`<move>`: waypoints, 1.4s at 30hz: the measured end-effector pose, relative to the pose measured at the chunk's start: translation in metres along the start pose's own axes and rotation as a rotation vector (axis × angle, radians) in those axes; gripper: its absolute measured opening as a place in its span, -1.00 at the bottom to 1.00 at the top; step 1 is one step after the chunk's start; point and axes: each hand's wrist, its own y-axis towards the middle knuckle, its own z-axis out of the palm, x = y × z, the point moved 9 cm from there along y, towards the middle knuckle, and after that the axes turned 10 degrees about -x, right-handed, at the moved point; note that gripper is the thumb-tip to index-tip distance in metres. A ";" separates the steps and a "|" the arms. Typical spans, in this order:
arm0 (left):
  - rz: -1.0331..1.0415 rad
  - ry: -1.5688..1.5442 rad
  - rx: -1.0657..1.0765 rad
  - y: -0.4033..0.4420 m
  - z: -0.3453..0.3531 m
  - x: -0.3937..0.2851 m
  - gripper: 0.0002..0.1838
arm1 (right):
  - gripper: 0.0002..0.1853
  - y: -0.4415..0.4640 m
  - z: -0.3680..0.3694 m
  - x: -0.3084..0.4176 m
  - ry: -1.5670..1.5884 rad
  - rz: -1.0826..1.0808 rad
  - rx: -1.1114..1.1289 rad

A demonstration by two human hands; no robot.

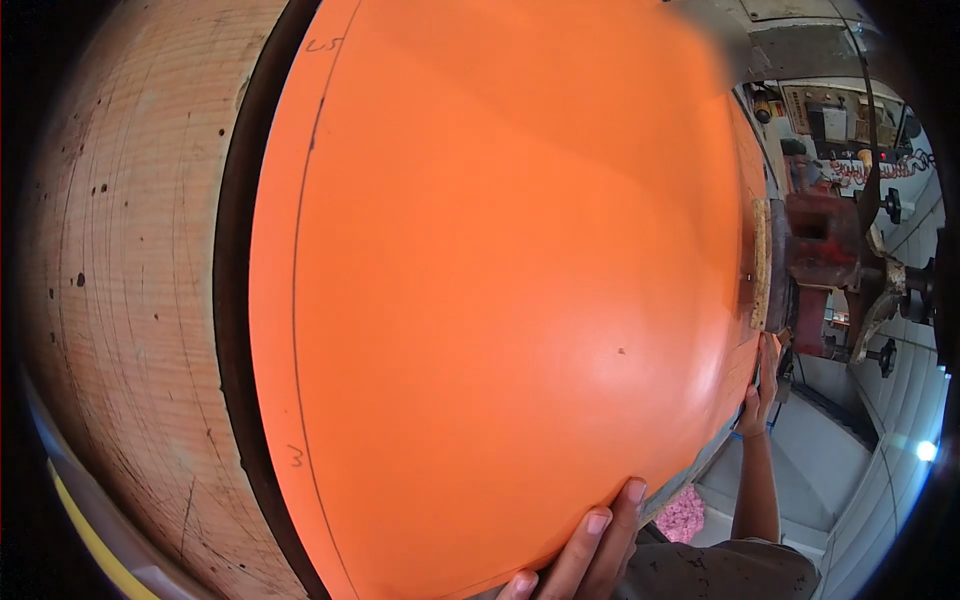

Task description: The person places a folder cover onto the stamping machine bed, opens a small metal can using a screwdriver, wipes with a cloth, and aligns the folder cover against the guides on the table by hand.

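Note:
A large, glossy orange sheet (470,260) fills the middle of the head view. Dark hand-drawn lines and small marks run along its left side, and a small dark speck sits at its lower right. At the bottom edge, my left hand (585,555) rests several stretched, slightly spread fingers on the sheet's lower rim; its palm is out of sight. Farther off on the right, my right hand (762,390) holds the sheet's edge beside the machine, partly hidden by that edge. A blue band lies near this wrist.
Scratched pale wood (130,250) lies on the left, with a dark strip (232,270) between it and the sheet. A red machine with black knobs (825,240) stands right. Behind it are a control panel (835,120) and a coiled red hose (885,170). Pink material (680,515) shows below.

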 end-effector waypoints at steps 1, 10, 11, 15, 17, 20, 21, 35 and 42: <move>0.009 0.014 0.006 -0.001 -0.001 -0.001 -0.42 | -0.16 0.001 -0.001 0.000 0.001 -0.001 0.002; 0.088 -0.108 -0.325 0.000 0.000 0.008 -0.44 | -0.19 0.005 0.005 -0.001 0.010 0.018 -0.007; 0.111 -0.113 -0.324 0.002 -0.004 0.009 -0.42 | -0.20 0.007 0.007 -0.001 0.022 0.030 -0.014; -0.007 -0.140 -0.136 0.006 -0.006 0.011 -0.45 | -0.25 0.020 0.003 0.018 0.127 0.013 -0.052; -0.085 -0.208 -0.179 0.007 -0.009 0.012 -0.45 | -0.25 0.022 -0.001 0.025 0.150 -0.006 -0.068; -0.111 -0.289 -0.249 0.008 -0.017 0.009 -0.44 | -0.26 0.020 -0.006 0.027 0.190 -0.039 -0.111; -0.101 -0.311 -0.265 0.007 -0.020 0.007 -0.44 | -0.27 0.019 -0.007 0.026 0.193 -0.050 -0.121; 0.154 -0.282 -0.253 0.050 -0.004 -0.083 -0.46 | -0.32 0.009 -0.009 0.016 0.312 -0.110 -0.267; 0.184 -0.223 -0.208 0.048 0.001 -0.091 -0.45 | -0.30 0.009 -0.008 0.014 0.327 -0.139 -0.290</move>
